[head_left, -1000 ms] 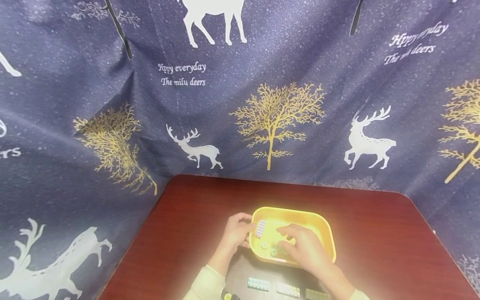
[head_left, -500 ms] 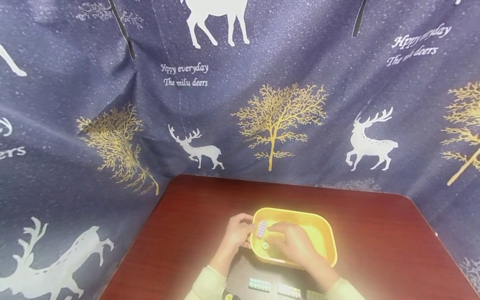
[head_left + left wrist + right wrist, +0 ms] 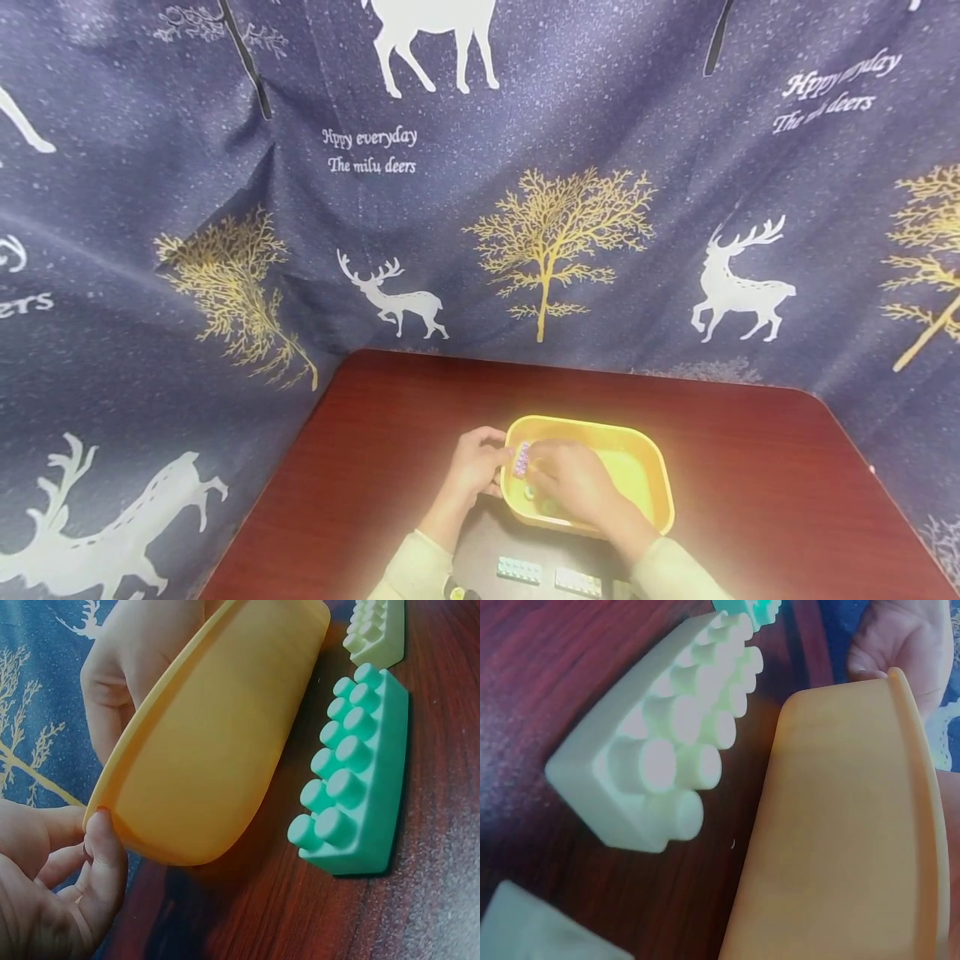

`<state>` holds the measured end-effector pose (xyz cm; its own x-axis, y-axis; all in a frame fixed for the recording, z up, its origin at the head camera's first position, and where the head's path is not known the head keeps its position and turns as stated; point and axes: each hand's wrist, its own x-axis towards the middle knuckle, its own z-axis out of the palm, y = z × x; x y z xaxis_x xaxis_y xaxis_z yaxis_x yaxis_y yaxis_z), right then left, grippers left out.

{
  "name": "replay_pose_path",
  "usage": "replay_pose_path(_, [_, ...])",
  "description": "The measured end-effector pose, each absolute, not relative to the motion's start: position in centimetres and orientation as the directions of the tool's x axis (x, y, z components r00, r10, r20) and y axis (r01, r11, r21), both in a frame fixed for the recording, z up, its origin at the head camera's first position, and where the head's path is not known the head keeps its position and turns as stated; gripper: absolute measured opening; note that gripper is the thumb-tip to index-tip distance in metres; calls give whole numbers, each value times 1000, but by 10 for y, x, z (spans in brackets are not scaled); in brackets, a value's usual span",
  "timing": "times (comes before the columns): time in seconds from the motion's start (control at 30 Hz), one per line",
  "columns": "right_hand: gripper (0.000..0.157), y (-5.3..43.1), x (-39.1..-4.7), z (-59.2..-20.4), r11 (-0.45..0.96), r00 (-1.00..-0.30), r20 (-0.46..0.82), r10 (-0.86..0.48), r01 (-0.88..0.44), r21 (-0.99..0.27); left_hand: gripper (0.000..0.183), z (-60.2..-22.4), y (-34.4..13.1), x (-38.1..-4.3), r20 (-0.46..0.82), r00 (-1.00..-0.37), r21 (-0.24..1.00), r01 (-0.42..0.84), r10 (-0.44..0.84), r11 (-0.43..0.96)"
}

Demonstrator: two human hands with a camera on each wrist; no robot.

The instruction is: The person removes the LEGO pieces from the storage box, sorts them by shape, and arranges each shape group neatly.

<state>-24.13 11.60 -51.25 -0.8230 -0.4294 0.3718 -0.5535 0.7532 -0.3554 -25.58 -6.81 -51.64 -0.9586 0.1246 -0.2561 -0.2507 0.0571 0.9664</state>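
A yellow plastic bin (image 3: 637, 446) stands on the table. My left hand (image 3: 474, 462) holds its left end; in the left wrist view the thumb and fingers (image 3: 105, 847) pinch the rim. My right hand (image 3: 579, 482) reaches down inside the bin, its fingertips at a pink-purple studded building block (image 3: 521, 461) by the left wall. The hand covers part of the block, so I cannot tell whether the fingers grip it. A small round pale piece (image 3: 529, 492) lies just below the block. Both wrist views show mainly the bin's outer wall, which hides the right fingertips.
Before the bin lie a green building block (image 3: 360, 772), a pale yellow-green one (image 3: 667, 727) and a further pale block (image 3: 540, 930), partly out of frame. The dark red table (image 3: 420, 400) reaches back to a blue deer-print cloth (image 3: 480, 250).
My right hand has moved left inside the bin, from above the small round pieces to the pink-purple block, and now covers part of it. The left hand keeps its hold on the rim.
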Motion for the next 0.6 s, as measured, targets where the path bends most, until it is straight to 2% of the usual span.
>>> replay_pose_path(0.2, [13, 109, -245, -515, 706, -770, 403, -494, -626, -331, 36, -516, -69, -256, -256, -958, 966, -249, 130, 69])
replay_pose_path(0.6, [11, 100, -250, -522, 752, -806, 353, -476, -581, -312, 36, -522, -69, -258, -239, -962, 970, -230, 131, 80])
